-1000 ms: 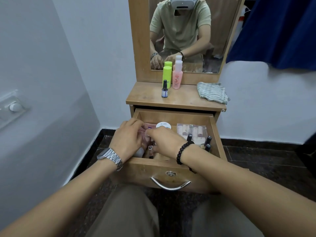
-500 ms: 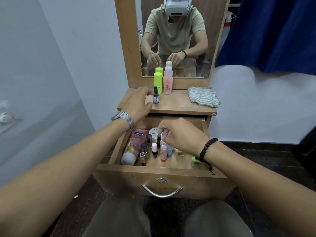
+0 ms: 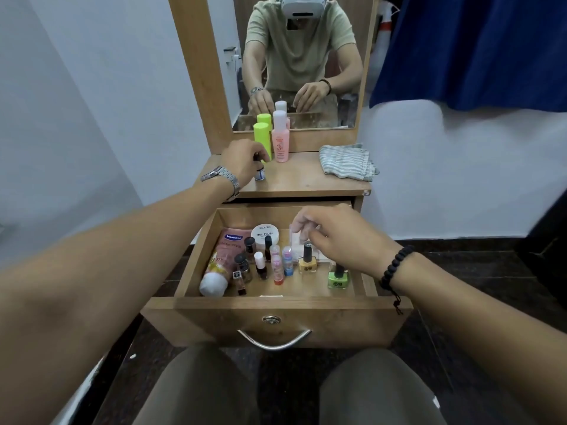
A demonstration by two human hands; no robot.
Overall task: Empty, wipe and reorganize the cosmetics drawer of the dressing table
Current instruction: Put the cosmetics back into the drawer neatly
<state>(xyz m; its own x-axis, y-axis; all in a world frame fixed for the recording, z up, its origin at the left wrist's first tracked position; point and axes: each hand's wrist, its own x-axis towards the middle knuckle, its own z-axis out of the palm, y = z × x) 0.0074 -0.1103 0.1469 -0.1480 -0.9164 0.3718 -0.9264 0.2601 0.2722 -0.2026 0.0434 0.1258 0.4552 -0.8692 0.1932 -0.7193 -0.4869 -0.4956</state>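
The drawer [image 3: 276, 311] stands pulled out and mostly full, so emptying has only begun: your left hand [image 3: 244, 162] grips a small bottle [image 3: 259, 174] on the surface [image 3: 306, 179], your right hand [image 3: 334, 237] pinches the yellow bottle [image 3: 307, 262] inside.

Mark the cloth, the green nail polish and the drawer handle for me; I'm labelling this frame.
cloth [image 3: 346, 162]: head view, middle of the folded striped fabric.
green nail polish [image 3: 338, 279]: head view, on the glass body.
drawer handle [image 3: 274, 341]: head view, middle of the metal bow.
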